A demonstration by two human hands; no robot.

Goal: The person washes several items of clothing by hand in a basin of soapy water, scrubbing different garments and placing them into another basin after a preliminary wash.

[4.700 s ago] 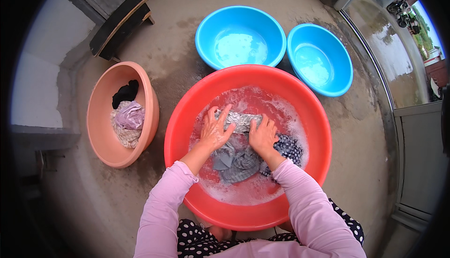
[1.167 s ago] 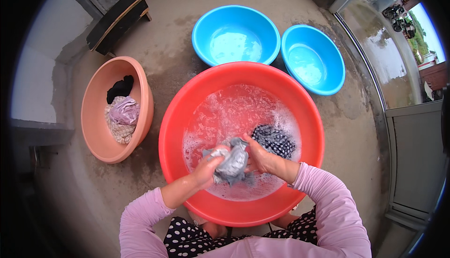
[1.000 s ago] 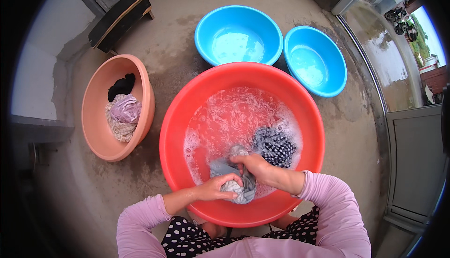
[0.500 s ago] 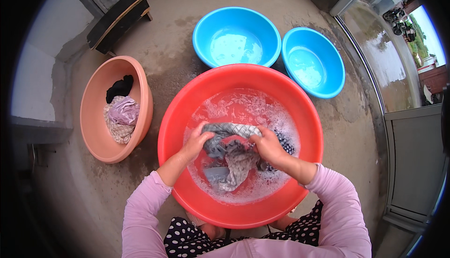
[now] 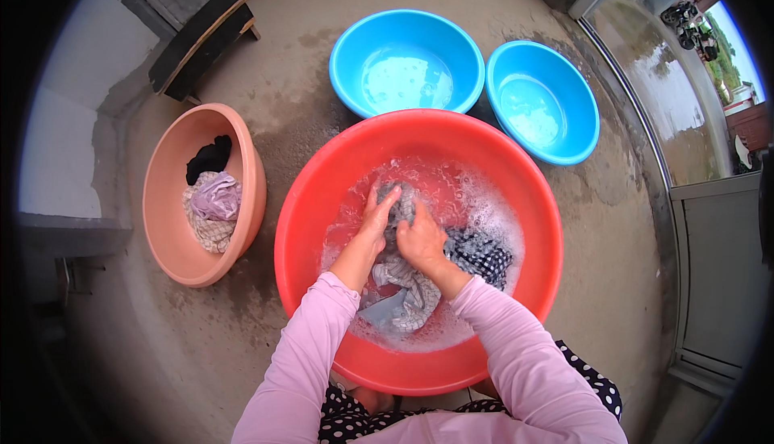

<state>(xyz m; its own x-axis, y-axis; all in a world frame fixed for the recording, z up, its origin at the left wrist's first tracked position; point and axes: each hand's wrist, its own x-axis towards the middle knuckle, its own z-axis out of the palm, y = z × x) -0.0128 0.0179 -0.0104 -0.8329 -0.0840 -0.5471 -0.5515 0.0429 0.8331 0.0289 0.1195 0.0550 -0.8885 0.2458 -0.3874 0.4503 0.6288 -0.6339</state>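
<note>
A large red basin (image 5: 298, 226) holds sudsy water and wet laundry. In its middle, my left hand (image 5: 377, 218) and my right hand (image 5: 422, 239) are close together, gripping a bunched part of a grey checked garment (image 5: 415, 295) between them. The garment trails toward the near side of the water; its kind cannot be made out. Some of my fingers are hidden by the cloth and foam. A dark blue and white checked cloth (image 5: 484, 254) lies in the suds just right of my right hand.
A peach basin (image 5: 161, 234) at left holds a black cloth (image 5: 210, 159), a lilac cloth (image 5: 218, 196) and a pale patterned cloth (image 5: 211, 233). Beyond the red basin are two blue basins, one larger (image 5: 347, 69) and one smaller (image 5: 584, 113). A black bench (image 5: 201, 37) stands far left.
Both hands have moved inward and lowered the held garment from above the water into the suds. More of the dark checked cloth now shows.
</note>
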